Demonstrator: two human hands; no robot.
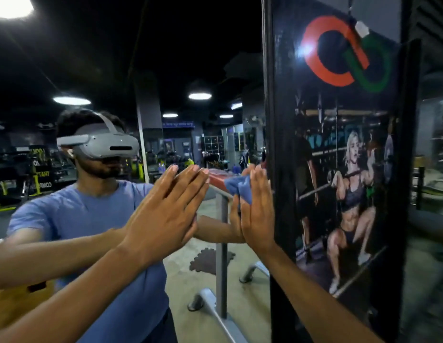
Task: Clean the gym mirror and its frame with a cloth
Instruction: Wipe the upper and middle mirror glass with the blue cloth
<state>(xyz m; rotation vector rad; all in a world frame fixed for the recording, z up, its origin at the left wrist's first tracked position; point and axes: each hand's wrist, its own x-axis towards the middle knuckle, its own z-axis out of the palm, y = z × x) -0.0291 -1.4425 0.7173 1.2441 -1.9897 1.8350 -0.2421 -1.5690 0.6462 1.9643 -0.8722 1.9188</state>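
The gym mirror (180, 70) fills the left and middle of the view and reflects me and the gym hall. Its black frame (273, 115) runs vertically along the mirror's right edge. My left hand (166, 209) lies flat on the glass with straight fingers, meeting its own reflection. My right hand (260, 209) presses a blue cloth (236, 185) flat against the glass right beside the frame, fingers straight and pointing up. Most of the cloth is hidden behind that hand.
Right of the frame hangs a glossy poster (349, 184) of a person lifting a barbell, with a red and green logo above. A dark pillar edge (410, 144) follows further right. A bench on metal legs and gym machines appear only as reflections.
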